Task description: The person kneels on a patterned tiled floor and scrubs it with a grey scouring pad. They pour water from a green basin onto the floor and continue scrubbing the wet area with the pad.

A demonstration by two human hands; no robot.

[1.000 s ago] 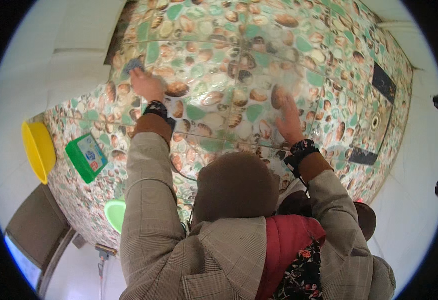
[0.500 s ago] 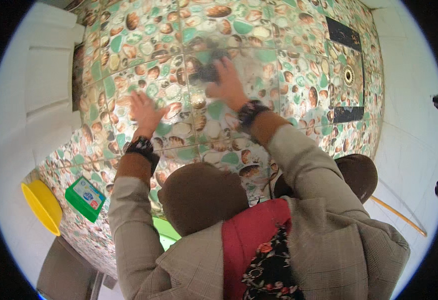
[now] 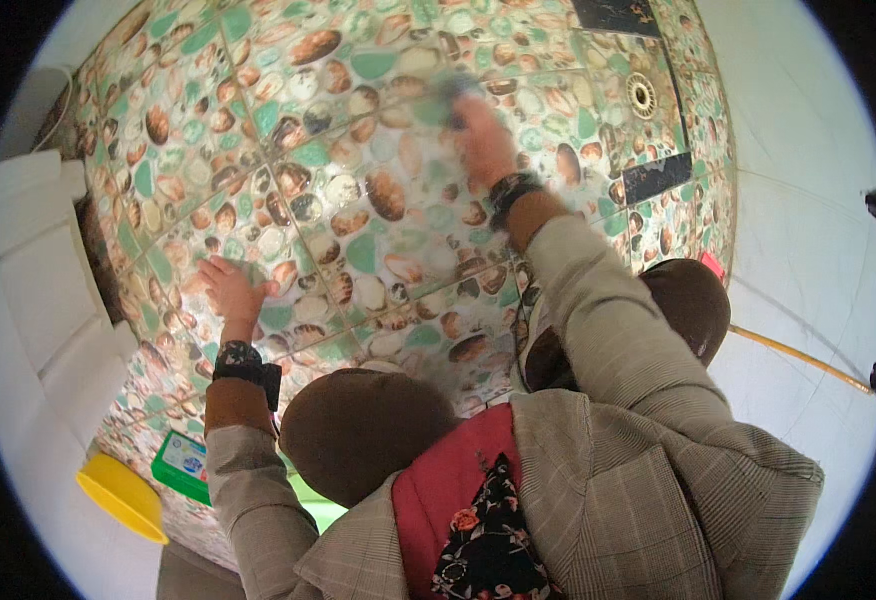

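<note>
A dark pad, blurred so that its edges cannot be made out, lies in the upper middle of the frame, at the fingertips of the right hand and just above it in the picture. That hand, blurred too, is closed on the pad, its fingers over the pad's lower part. Under the pad is the tiled floor, printed with brown, green and cream pebbles and shining in places.

The left hand is well apart from the pad, left of the frame's middle and lower down. It is empty and open, palm down on the tiles, fingers spread and thumb out to the right.

In the upper right, beyond the right hand, a round drain sits between two black strips. Two brown-clad knees show below the hands, with a light green object partly hidden beside the nearer left sleeve. At the lower left, a green box stands near a tilted yellow basin. White moulded panels fill the left edge; at the right, a thin yellowish stick crosses a pale surface.
</note>
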